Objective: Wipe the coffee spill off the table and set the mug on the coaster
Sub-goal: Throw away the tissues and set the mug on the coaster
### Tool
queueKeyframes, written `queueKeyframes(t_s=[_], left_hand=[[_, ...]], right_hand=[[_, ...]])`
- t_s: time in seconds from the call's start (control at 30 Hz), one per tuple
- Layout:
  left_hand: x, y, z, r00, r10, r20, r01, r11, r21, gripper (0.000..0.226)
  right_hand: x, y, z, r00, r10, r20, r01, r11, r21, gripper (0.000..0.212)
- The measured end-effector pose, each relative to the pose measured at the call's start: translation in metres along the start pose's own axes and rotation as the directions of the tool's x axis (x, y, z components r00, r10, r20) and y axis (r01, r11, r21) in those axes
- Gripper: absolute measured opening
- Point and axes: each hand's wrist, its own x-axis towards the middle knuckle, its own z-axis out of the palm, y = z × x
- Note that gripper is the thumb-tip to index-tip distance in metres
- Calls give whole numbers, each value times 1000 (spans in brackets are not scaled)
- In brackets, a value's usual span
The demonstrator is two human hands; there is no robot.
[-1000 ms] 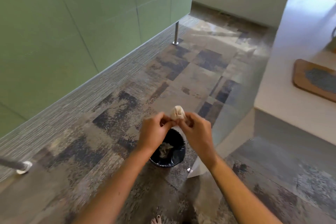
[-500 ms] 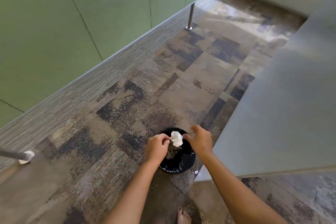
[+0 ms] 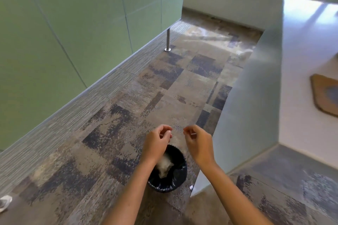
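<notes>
we see our two hands over a small black bin (image 3: pixel 167 181) on the floor (image 3: pixel 113 133). our left hand (image 3: pixel 156 142) and our right hand (image 3: pixel 199 143) are a little apart, fingers loosely curled, holding nothing. a crumpled white paper (image 3: pixel 164 165) lies inside the bin, just under our left hand. to the right is the white table (image 3: pixel 301 71). a brown coaster (image 3: pixel 324 95) lies on it at the right edge. far left stands a green wall (image 3: pixel 73 23).
</notes>
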Motion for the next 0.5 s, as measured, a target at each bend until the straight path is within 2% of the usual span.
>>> queueKeyframes(t_s=[0.17, 0.27, 0.33, 0.4, 0.5], left_hand=[[-16, 91, -6, 967, 227, -116, -245, 952, -184, 12], [-26, 139, -4, 939, 330, -94, -342, 890, -300, 13], [-29, 166, 1, 923, 379, -63, -379, 870, -315, 15], [-31, 190, 9, 902, 430, -28, -418, 858, -299, 17], [-31, 221, 28, 879, 475, 29, -451, 852, -266, 18]], right_hand=[[-13, -55, -72, 979, -92, -181, 122, 979, 164, 14], [-23, -72, -120, 946, -166, -278, 211, 968, 139, 15], [-29, -73, -153, 920, -194, -340, 243, 964, 109, 15], [-33, -67, -185, 897, -190, -400, 235, 970, 65, 14], [-34, -50, -233, 876, -139, -462, 139, 990, -33, 14]])
